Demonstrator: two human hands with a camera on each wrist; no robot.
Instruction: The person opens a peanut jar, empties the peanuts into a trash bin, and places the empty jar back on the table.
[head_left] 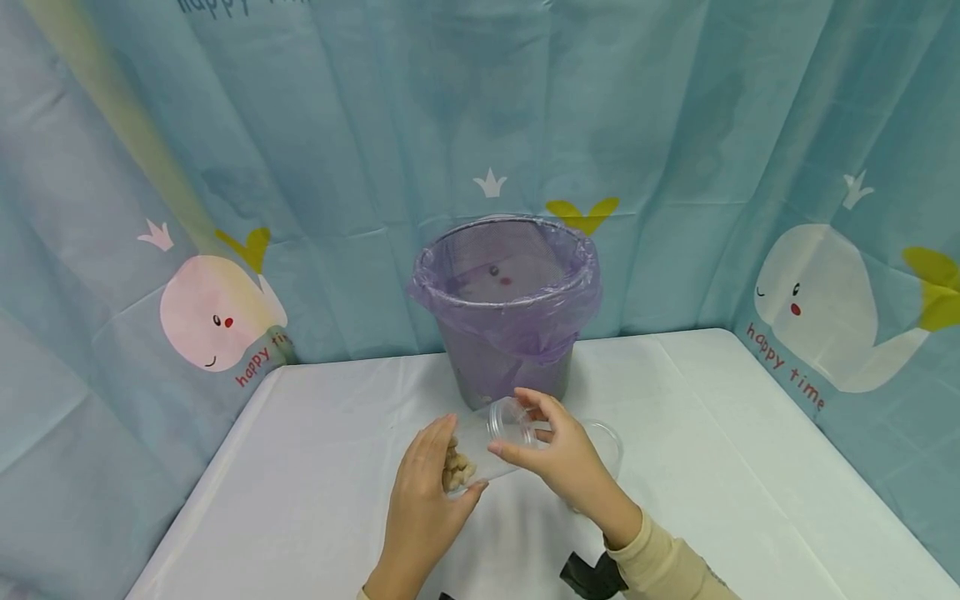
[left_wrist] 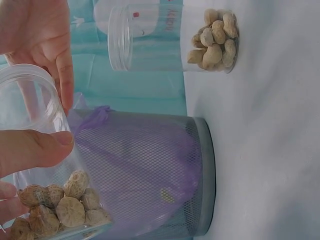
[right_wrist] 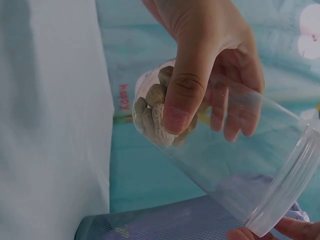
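My left hand (head_left: pixel 423 492) has thumb and fingers gripping the base end of a clear jar (head_left: pixel 478 437), and my right hand (head_left: pixel 562 454) holds its ridged mouth end, thumb on one side, fingers on the other. The jar tilts off the table between them, mouth toward two o'clock, with peanuts (head_left: pixel 456 470) gathered at the base; whether a clear lid covers the mouth, I can't tell. At three o'clock a second jar (left_wrist: pixel 155 52) of peanuts stands upright on the white table (head_left: pixel 300 467), partly behind my right hand. At twelve o'clock stands a mesh bin (head_left: pixel 474 375) lined with a purple bag (head_left: pixel 517 329), before a blue curtain (head_left: pixel 360 258).
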